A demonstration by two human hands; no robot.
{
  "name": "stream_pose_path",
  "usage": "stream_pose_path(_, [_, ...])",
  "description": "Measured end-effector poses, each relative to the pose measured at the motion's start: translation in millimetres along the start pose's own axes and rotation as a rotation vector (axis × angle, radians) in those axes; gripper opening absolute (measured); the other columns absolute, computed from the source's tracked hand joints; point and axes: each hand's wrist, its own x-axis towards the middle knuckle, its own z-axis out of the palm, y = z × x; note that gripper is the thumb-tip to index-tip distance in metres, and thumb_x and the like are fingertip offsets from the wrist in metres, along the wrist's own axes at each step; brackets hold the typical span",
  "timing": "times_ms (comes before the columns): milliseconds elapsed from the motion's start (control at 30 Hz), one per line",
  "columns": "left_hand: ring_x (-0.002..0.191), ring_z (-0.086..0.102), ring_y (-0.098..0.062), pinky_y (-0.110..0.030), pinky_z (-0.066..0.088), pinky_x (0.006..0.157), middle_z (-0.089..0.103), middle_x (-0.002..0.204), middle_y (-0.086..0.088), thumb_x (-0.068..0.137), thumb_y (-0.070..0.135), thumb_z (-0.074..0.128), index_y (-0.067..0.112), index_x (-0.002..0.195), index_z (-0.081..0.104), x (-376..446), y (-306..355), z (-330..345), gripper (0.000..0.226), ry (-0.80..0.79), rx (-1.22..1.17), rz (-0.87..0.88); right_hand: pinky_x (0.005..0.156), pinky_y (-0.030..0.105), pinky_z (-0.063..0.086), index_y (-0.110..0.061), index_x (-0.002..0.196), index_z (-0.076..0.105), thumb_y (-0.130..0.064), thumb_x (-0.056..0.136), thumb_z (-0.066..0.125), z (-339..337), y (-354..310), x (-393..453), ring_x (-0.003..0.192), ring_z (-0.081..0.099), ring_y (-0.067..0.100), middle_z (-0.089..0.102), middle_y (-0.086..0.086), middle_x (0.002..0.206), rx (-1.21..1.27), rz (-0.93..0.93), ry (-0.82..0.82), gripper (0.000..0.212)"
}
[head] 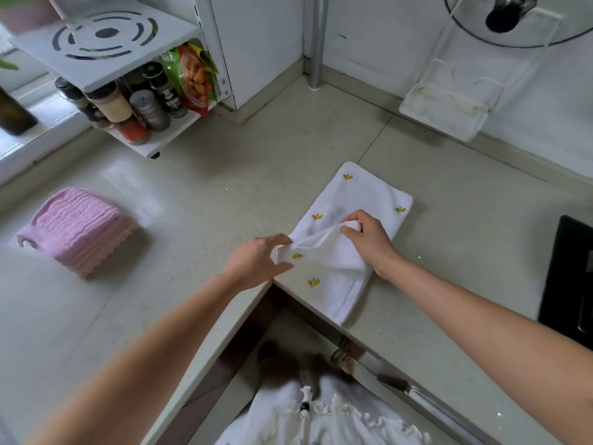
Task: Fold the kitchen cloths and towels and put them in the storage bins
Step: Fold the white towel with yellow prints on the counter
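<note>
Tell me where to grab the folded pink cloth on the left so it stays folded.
Take the pink cloth by its stacked wavy edge, nearest the counter front, coming from that side. A grip pinching all layers there should keep the fold together; the far side looks like a rounded fold.

Both hands, left hand [256, 258] and right hand [369, 234], pinch a white towel [349, 200] on the countertop [224, 194].

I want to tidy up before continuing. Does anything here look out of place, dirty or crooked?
Two things. The white tray under the lid rack on the right wall has brownish stains. The white towel lies at an angle with its near end right at the counter edge. The pink cloth is folded neatly, and nothing is spilled.
</note>
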Motion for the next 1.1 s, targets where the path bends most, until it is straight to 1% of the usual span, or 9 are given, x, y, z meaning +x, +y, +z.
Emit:
stream_pose_path(167, [0.059, 0.052, -0.012, -0.026, 0.044, 0.062, 0.071, 0.097, -0.005, 0.083, -0.003, 0.046, 0.024, 0.125, 0.057, -10.1, -0.7, 5.2, 0.051, 0.070, 0.016, 0.087, 0.067, 0.021, 0.044, -0.014, 0.090, 0.061, -0.007, 0.091, 0.057, -3.2, 5.9, -7.1, 0.078, 0.056, 0.014, 0.061, 0.000, 0.085, 0.019, -0.026, -0.195, 0.008])
stream_pose_path(267, [0.072, 0.065, -0.025, -0.030, 0.049, 0.066, 0.067, 0.121, -0.001, 0.085, -0.006, 0.042, 0.028, 0.133, 0.053, -20.9, -12.8, 5.0, 0.059, 0.026, 0.159, 0.213, 0.059, 0.015, 0.039, -0.019, 0.090, 0.067, -0.004, 0.089, 0.059, -9.7, 10.9, -12.8, 0.068, 0.051, 0.006, 0.060, -0.008, 0.074, -0.008, -0.045, -0.395, 0.017])
stream_pose_path(367, [0.093, 0.067, -0.021, -0.025, 0.040, 0.063, 0.035, 0.147, 0.023, 0.086, -0.005, 0.036, 0.037, 0.141, 0.040, -25.2, -18.2, 2.3, 0.069, -0.125, 0.437, 0.285, 0.059, 0.015, 0.036, -0.020, 0.097, 0.070, -0.001, 0.083, 0.063, -6.8, 14.9, -20.4, 0.061, 0.045, 0.002, 0.057, -0.016, 0.065, -0.230, -0.081, -0.608, 0.025])
stream_pose_path(467, [0.104, 0.062, -0.016, -0.026, 0.042, 0.071, 0.018, 0.150, 0.032, 0.082, -0.002, 0.034, 0.041, 0.145, 0.031, -24.7, -15.4, -10.2, 0.077, -0.312, 0.500, 0.291, 0.086, 0.024, 0.047, -0.022, 0.109, 0.070, -0.007, 0.082, 0.060, 6.3, 19.8, -36.2, 0.092, 0.063, 0.005, 0.070, -0.009, 0.102, -0.639, -0.214, -0.895, 0.033])
stream_pose_path(567, [0.119, 0.055, -0.010, -0.023, 0.042, 0.084, 0.031, 0.147, 0.030, 0.083, 0.001, 0.033, 0.044, 0.141, 0.038, -20.4, -12.2, -25.7, 0.073, -0.373, 0.451, 0.243, 0.105, 0.027, 0.038, -0.024, 0.105, 0.072, -0.023, 0.084, 0.060, 9.8, 11.1, -41.1, 0.123, 0.052, 0.007, 0.059, -0.007, 0.132, -0.932, -0.299, -1.080, 0.024])
stream_pose_path(667, [0.115, 0.056, -0.011, -0.025, 0.043, 0.074, 0.052, 0.135, 0.021, 0.093, 0.010, 0.035, 0.038, 0.133, 0.050, -7.4, -1.5, -29.0, 0.051, -0.127, 0.328, 0.147, 0.081, 0.033, 0.047, -0.016, 0.083, 0.071, -0.025, 0.085, 0.056, 3.8, -14.1, -15.6, 0.082, 0.063, 0.014, 0.071, -0.004, 0.087, -0.807, -0.299, -0.909, 0.018])
stream_pose_path(767, [0.107, 0.056, -0.019, -0.028, 0.046, 0.078, 0.058, 0.126, 0.004, 0.096, 0.021, 0.049, 0.022, 0.133, 0.046, 12.8, 4.5, -18.7, 0.038, -0.020, 0.091, -0.107, 0.082, 0.030, 0.045, -0.021, 0.106, 0.066, -0.009, 0.090, 0.044, -0.5, -30.4, 45.0, 0.095, 0.058, 0.015, 0.067, -0.004, 0.108, -0.891, -0.411, -0.504, 0.030])
stream_pose_path(867, [0.096, 0.062, -0.026, -0.036, 0.052, 0.081, 0.063, 0.113, -0.008, 0.089, 0.022, 0.061, 0.011, 0.127, 0.048, 26.1, 2.1, -12.8, 0.041, -0.153, -0.061, -0.370, 0.074, 0.033, 0.046, -0.021, 0.122, 0.052, 0.007, 0.083, 0.037, -4.1, -42.3, 99.6, 0.097, 0.054, 0.026, 0.054, 0.001, 0.119, -1.118, -0.457, -0.404, 0.051])
stream_pose_path(1100, [0.082, 0.072, -0.020, -0.029, 0.059, 0.078, 0.071, 0.095, -0.004, 0.084, 0.019, 0.069, 0.007, 0.091, 0.069, 24.3, -9.3, -8.9, 0.014, -0.415, -0.510, -0.545, 0.103, 0.035, 0.030, -0.015, 0.141, 0.034, -0.006, 0.092, 0.047, -1.8, -42.8, 165.3, 0.129, 0.041, 0.024, 0.044, 0.005, 0.137, -1.700, -0.622, -0.460, 0.051])
